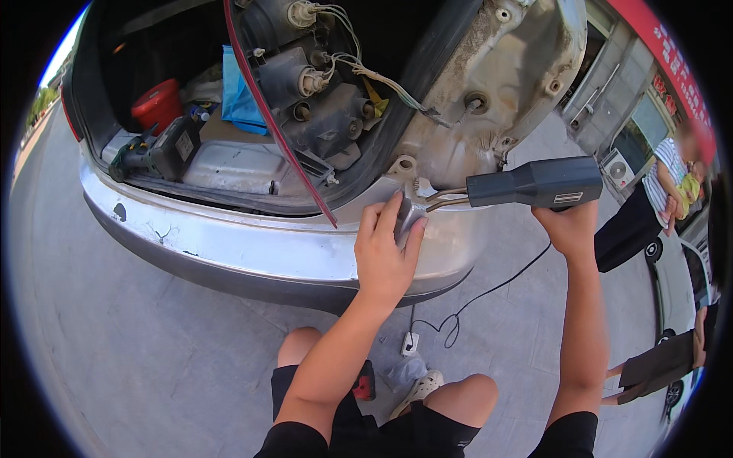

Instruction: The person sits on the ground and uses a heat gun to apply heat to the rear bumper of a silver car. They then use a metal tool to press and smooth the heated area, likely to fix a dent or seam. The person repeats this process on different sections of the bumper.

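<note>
My right hand (571,227) is wrapped round the grip of a black corded electric gun (534,185) with two copper-coloured prongs (447,200). The prongs point left, their tips close to the rear corner of a silver car bumper (267,248). Just below and left of those tips, my left hand (385,256) pinches a small grey flat piece (410,217) against the bumper's upper edge. What this piece is cannot be made out, as the fingers cover part of it.
A detached tail light with wires (305,80) hangs in the open boot. A cordless power tool (162,153) and a red container (157,105) lie inside. Below, the cord (489,288) runs by a white power socket (410,344). At right, a person holds a child (672,183); another person's legs (649,370) show.
</note>
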The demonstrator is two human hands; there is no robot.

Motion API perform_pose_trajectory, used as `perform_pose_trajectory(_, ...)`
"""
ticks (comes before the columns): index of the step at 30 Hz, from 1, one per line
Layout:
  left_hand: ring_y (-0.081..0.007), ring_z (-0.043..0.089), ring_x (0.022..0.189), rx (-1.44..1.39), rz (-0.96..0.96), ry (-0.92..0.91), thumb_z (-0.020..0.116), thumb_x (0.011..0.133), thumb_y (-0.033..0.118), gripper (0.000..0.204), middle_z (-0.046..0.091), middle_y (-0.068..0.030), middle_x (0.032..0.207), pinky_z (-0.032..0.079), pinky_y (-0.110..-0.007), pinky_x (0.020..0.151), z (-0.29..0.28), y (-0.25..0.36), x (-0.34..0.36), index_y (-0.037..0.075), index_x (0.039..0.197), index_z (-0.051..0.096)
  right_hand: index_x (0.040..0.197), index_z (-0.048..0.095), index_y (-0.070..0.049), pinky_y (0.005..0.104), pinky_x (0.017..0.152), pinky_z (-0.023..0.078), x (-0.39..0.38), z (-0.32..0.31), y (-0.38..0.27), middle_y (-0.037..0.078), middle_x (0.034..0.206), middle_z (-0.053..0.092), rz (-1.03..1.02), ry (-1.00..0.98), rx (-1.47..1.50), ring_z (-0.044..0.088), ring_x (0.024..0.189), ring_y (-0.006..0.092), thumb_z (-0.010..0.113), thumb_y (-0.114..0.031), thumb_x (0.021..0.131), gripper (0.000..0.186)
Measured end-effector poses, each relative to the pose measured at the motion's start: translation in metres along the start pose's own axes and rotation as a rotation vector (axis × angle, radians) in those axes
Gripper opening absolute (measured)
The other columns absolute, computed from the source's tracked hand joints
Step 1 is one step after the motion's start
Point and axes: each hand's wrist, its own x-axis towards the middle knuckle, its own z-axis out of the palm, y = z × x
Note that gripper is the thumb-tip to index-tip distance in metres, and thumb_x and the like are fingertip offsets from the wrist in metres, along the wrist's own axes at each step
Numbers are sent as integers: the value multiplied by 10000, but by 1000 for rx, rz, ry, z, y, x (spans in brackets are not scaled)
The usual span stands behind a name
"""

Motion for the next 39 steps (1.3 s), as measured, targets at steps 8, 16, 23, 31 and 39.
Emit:
perform_pose_trajectory(8,-219,636,856,-9,-60,-24,863,872,139,486,630,-100,1033,525,-318,725,-3,1,2,8,1315,716,980,729,-22,355,754,563,88,8,-22,124,865,746,-406,-225,-142,704,767,302,856,-58,620,383)
perform_pose_trajectory(16,-242,644,877,30,-89,-46,861,876,150,514,625,-105,1050,536,-331,757,-6,3,-1,25,1350,705,1072,686,-19,399,859,548,124,14,-36,129,971,720,-492,-374,-265,691,899,326,893,-98,651,475)
perform_pose_trajectory(23,-270,656,896,66,-94,-60,845,890,160,520,626,-116,1072,548,-353,786,-7,4,-4,47,1375,697,1055,672,-8,404,748,545,146,25,-38,184,866,688,-633,-396,-228,607,791,421,817,-84,629,456)
perform_pose_trajectory(31,-271,663,903,56,-80,-61,839,897,160,520,627,-117,1092,558,-352,787,-7,2,-5,53,1385,693,1021,679,-12,398,741,541,153,29,-45,186,872,683,-595,-452,-212,582,774,410,806,-77,629,417)
perform_pose_trajectory(39,-266,665,894,65,-80,-66,838,896,154,526,630,-119,1091,562,-352,782,-8,2,-6,50,1390,689,1010,679,-12,400,733,539,159,32,-43,179,861,681,-654,-467,-220,584,762,408,797,-70,619,412)
